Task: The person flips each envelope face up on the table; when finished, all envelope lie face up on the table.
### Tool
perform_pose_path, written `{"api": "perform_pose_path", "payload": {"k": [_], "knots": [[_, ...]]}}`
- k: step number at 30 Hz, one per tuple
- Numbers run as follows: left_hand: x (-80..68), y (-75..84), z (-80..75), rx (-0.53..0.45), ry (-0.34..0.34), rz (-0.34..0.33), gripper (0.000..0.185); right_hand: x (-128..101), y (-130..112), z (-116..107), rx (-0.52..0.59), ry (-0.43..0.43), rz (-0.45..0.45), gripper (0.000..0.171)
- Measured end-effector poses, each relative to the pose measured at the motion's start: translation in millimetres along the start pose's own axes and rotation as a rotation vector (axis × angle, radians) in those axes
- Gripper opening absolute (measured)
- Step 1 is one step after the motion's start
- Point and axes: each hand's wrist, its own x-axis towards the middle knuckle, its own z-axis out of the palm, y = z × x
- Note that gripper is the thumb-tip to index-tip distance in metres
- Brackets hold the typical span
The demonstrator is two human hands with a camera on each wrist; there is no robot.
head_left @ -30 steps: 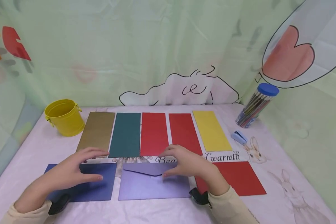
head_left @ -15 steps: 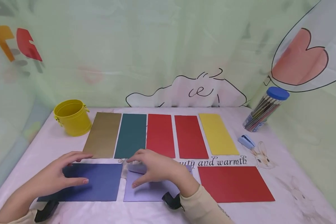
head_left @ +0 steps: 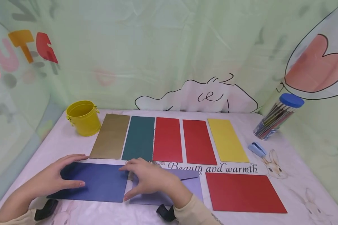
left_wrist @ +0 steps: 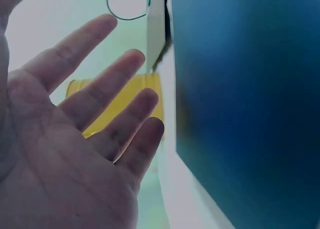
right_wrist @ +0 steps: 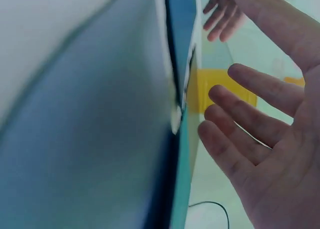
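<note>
Right hand (head_left: pixel 150 181) has shifted from the lilac envelope (head_left: pixel 186 187) toward the dark blue envelope (head_left: pixel 97 182); left hand (head_left: pixel 54 179) hovers over it; both hands' fingers spread, holding nothing.

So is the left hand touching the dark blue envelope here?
Apart. The left wrist view shows the left hand open, fingers spread, with pale table visible between them and the dark blue envelope.

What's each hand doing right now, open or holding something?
Left hand: open, fingers straight, over the dark blue envelope, holding nothing.
Right hand: open, fingers relaxed, over the lilac envelope, holding nothing.
</note>
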Motion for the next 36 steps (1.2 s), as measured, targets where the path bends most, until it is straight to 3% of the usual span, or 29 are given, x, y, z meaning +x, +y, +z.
{"api": "perform_pose_path", "payload": {"k": [11, 20, 25, 32, 36], "knots": [[-19.4, -28.0, -2.0, -0.025, -0.036, 0.102, 0.088, 10.5, -3.9, 15.3, -0.065, 0.018, -0.064, 0.073], [-28.8, -36.2, -6.1, -0.039, -0.085, 0.052, 0.095, 11.5, -4.4, 20.1, -0.091, 0.008, -0.039, 0.076], [-31.8, -44.5, -5.6, -0.048, -0.115, 0.081, 0.099, 11.9, -5.1, 20.6, -0.097, -0.012, -0.001, 0.079], [-33.0, -39.8, -7.5, 0.032, -0.104, 0.017, 0.094, 12.3, -4.3, 22.3, -0.129, -0.044, 0.034, 0.083], [-36.4, -39.8, -6.2, 0.03, -0.092, 0.083, 0.099, 11.2, -3.8, 23.5, -0.137, -0.054, 0.038, 0.084]]}}
